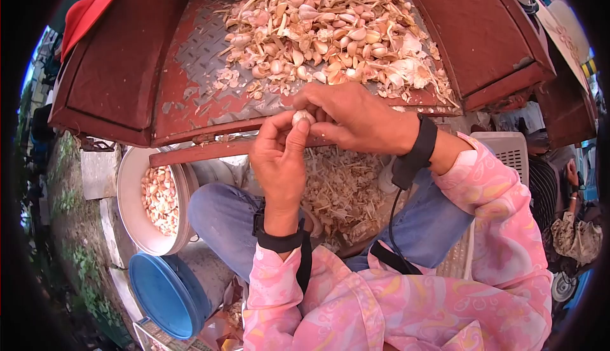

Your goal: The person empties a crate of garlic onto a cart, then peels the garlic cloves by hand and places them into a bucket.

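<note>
Left hand (279,160), right hand (362,117) (garlic (303,117) between)

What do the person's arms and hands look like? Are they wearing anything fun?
The left hand and right hand wear no gloves. The long sleeves are pink, with swirly yellow and pale patterns. Each wrist has a black band: the left band is near a dangling black strap, and the right band has a thin black cable.
</note>
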The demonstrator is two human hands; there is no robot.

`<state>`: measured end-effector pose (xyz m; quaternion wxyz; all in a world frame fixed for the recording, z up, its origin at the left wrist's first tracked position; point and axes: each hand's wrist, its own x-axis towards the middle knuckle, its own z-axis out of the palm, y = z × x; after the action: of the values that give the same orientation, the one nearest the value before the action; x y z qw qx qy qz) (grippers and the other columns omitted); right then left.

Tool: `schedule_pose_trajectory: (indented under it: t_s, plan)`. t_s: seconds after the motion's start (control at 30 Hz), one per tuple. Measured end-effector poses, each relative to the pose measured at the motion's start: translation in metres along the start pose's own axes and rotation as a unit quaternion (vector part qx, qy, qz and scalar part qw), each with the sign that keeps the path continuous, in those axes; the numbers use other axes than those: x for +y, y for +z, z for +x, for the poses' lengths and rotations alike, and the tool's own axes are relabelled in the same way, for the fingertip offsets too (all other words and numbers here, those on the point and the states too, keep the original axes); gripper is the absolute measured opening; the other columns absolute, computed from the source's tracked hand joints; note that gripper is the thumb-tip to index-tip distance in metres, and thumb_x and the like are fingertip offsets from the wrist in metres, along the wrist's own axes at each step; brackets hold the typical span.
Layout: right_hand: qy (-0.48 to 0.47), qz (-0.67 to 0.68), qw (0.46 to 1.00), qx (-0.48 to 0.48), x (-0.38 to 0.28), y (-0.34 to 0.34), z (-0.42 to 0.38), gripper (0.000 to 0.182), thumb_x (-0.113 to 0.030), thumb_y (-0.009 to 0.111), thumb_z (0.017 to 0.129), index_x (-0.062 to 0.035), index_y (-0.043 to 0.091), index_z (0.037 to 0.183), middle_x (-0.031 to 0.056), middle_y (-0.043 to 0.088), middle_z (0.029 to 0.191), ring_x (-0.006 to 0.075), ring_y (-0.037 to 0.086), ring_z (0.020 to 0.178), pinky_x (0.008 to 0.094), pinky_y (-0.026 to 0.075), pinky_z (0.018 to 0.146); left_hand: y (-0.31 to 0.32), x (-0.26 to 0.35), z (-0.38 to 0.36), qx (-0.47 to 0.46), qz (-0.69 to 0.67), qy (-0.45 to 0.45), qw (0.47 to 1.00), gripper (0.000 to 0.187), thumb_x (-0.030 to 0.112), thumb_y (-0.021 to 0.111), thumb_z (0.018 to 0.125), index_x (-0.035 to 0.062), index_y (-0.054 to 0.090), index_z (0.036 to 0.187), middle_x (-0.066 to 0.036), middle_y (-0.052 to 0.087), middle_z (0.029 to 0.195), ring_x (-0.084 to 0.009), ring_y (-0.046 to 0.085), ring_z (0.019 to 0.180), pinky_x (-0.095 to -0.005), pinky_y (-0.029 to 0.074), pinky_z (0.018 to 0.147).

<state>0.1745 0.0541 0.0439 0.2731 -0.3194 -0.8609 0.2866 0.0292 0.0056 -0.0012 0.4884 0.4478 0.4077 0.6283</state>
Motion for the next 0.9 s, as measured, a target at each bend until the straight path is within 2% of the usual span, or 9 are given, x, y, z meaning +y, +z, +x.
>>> schedule_pose_trajectory:
  t_s: [0.1,0.17,0.27,0.37,0.43,0.53,0.63,0.7,0.9]
  plan:
    - [0.010,0.026,1.000,0.004,0.002,0.002,-0.003,0.020,-0.007,0.061,0.075,-0.0012,0.048,0.090,0.0157,0.057,0.077,0.0311,0.059,0.070,0.0378,0.046,0.062,-0.004,-0.001,-0.001,0.013,-0.001,-0.009,1.000,0.016,0.009,0.054,0.090,-0.0026,0.057,0.100,-0.003,0.061,0.084,-0.0064,0.057,0.071,-0.0190,0.048,0.062]
    - [0.032,0.133,0.991,0.005,-0.003,0.003,-0.004,0.018,-0.006,0.061,0.079,-0.0011,0.050,0.093,0.0101,0.058,0.076,0.0195,0.059,0.068,0.0306,0.046,0.061,-0.006,0.000,-0.003,0.024,-0.005,-0.027,0.999,0.016,0.010,0.052,0.091,-0.0023,0.057,0.100,-0.002,0.061,0.083,-0.0056,0.056,0.068,-0.0186,0.047,0.061]
    - [0.060,0.256,0.965,0.007,-0.002,0.007,-0.006,0.018,-0.007,0.061,0.082,-0.0004,0.051,0.096,0.0055,0.057,0.077,0.0117,0.056,0.070,0.0250,0.045,0.061,-0.009,-0.001,-0.005,0.014,-0.032,-0.042,0.999,0.023,0.016,0.050,0.093,-0.0026,0.057,0.104,-0.002,0.058,0.081,-0.0054,0.051,0.068,-0.0170,0.043,0.061]
    - [0.072,0.360,0.930,-0.019,0.002,0.007,-0.008,0.019,-0.010,0.061,0.084,0.0005,0.052,0.097,0.0059,0.058,0.080,0.0118,0.056,0.071,0.0246,0.045,0.061,-0.015,-0.001,-0.003,0.044,-0.153,-0.044,0.986,0.025,0.017,0.048,0.094,-0.0036,0.054,0.108,-0.001,0.054,0.080,-0.0056,0.046,0.065,-0.0170,0.039,0.056]
    - [0.085,0.323,0.942,-0.011,0.008,0.003,-0.006,0.018,-0.011,0.060,0.084,0.0005,0.053,0.096,0.0063,0.059,0.079,0.0120,0.056,0.071,0.0251,0.045,0.062,-0.018,0.013,-0.006,0.031,-0.208,-0.107,0.972,0.027,0.018,0.048,0.094,-0.0036,0.052,0.109,-0.001,0.050,0.080,-0.0057,0.044,0.065,-0.0168,0.037,0.055]
    - [0.131,0.224,0.965,-0.022,0.020,-0.001,-0.007,0.016,-0.011,0.058,0.085,0.0002,0.054,0.097,0.0033,0.056,0.081,0.0090,0.053,0.073,0.0233,0.044,0.065,-0.007,0.057,-0.032,-0.122,-0.278,-0.095,0.948,0.030,0.020,0.046,0.095,-0.0056,0.052,0.108,-0.008,0.052,0.080,-0.0069,0.045,0.060,-0.0180,0.037,0.049]
    - [0.181,0.164,0.967,-0.077,0.019,-0.005,-0.008,0.014,-0.012,0.055,0.088,-0.0001,0.056,0.096,0.0012,0.054,0.080,0.0073,0.051,0.075,0.0229,0.044,0.066,0.010,0.113,-0.062,-0.331,-0.271,0.027,0.904,0.025,0.020,0.049,0.093,-0.0046,0.053,0.095,-0.012,0.051,0.072,-0.0086,0.042,0.050,-0.0231,0.036,0.043]
    - [0.106,0.130,0.982,-0.086,0.019,-0.002,-0.006,0.015,-0.012,0.055,0.084,0.0004,0.056,0.092,0.0083,0.059,0.077,0.0153,0.056,0.071,0.0306,0.044,0.064,0.010,0.146,-0.057,-0.476,-0.300,-0.013,0.826,0.012,0.002,0.061,0.081,-0.0071,0.063,0.089,-0.016,0.060,0.081,-0.0216,0.060,0.059,-0.0243,0.047,0.048]
    - [0.117,0.107,0.978,-0.132,0.008,0.003,0.002,0.011,-0.010,0.054,0.084,-0.0008,0.055,0.089,0.0089,0.059,0.076,0.0171,0.055,0.068,0.0313,0.044,0.062,0.031,0.138,-0.099,-0.317,-0.434,0.047,0.842,0.016,0.005,0.059,0.085,-0.0062,0.062,0.094,-0.011,0.056,0.076,-0.0172,0.055,0.055,-0.0252,0.043,0.046]
